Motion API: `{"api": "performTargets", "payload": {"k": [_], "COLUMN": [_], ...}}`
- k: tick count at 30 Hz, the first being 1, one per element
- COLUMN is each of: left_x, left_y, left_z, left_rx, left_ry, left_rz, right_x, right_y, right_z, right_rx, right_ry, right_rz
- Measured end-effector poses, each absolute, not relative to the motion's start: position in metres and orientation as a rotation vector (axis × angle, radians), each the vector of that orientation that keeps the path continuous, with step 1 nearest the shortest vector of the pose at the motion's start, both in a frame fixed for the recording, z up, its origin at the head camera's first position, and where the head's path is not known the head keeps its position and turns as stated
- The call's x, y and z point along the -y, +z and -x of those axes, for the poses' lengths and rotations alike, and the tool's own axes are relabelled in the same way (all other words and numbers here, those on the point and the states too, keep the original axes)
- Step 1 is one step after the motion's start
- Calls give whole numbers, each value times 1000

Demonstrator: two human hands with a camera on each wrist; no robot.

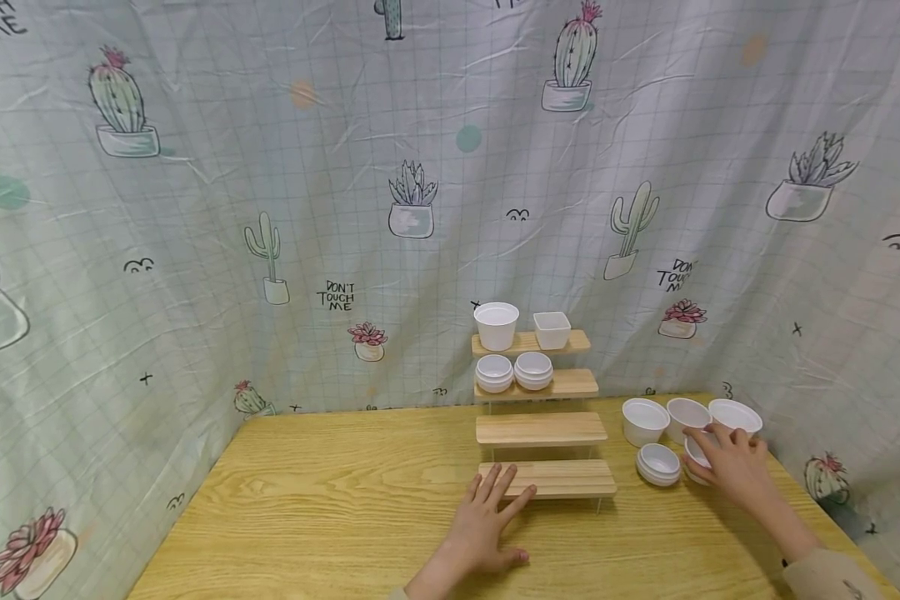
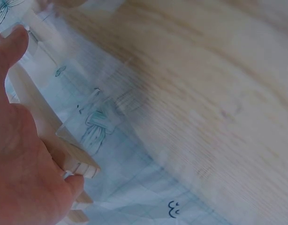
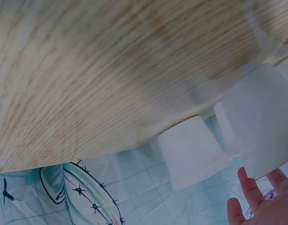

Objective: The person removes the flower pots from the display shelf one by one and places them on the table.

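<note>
My left hand [image 1: 486, 521] lies with fingers spread on the lowest wooden shelf [image 1: 570, 475] of a tiered stand; in the left wrist view its palm is beside the shelf ends. Over at the right, my right hand [image 1: 738, 467] reaches over a small white bowl [image 1: 699, 450], thumb and index finger spread at its left side. That hand covers much of the bowl. A white cup [image 1: 735, 414] stands just behind the fingers. In the right wrist view, fingertips of the right hand [image 3: 268, 206] come right at the rim of a large white cup [image 3: 263, 119].
Two more white cups, one at left [image 1: 645, 421] and one in the middle [image 1: 687, 417], stand behind a ribbed white bowl [image 1: 657, 464]. Higher shelves bear a round tub [image 1: 497, 325], a square cup [image 1: 552, 330] and two ribbed bowls [image 1: 513, 372]. A printed curtain [image 1: 420, 275] borders the wooden table [image 1: 307, 500].
</note>
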State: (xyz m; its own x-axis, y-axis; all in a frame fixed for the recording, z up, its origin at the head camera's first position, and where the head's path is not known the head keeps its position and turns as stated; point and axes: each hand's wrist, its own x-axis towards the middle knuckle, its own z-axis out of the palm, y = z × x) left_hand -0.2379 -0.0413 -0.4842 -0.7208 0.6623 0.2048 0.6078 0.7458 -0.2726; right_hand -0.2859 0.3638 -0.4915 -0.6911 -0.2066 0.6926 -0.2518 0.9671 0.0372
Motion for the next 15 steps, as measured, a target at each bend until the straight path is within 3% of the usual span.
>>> {"api": "performTargets", "payload": {"k": [15], "left_x": [41], "left_y": [-484], "left_z": [237], "left_rx": [2656], "left_ry": [293], "left_rz": [979], "right_x": [-365], "right_y": [-496], "right_z": [289], "right_rx": [2318], "right_ry": [70], "right_rz": [-326]}}
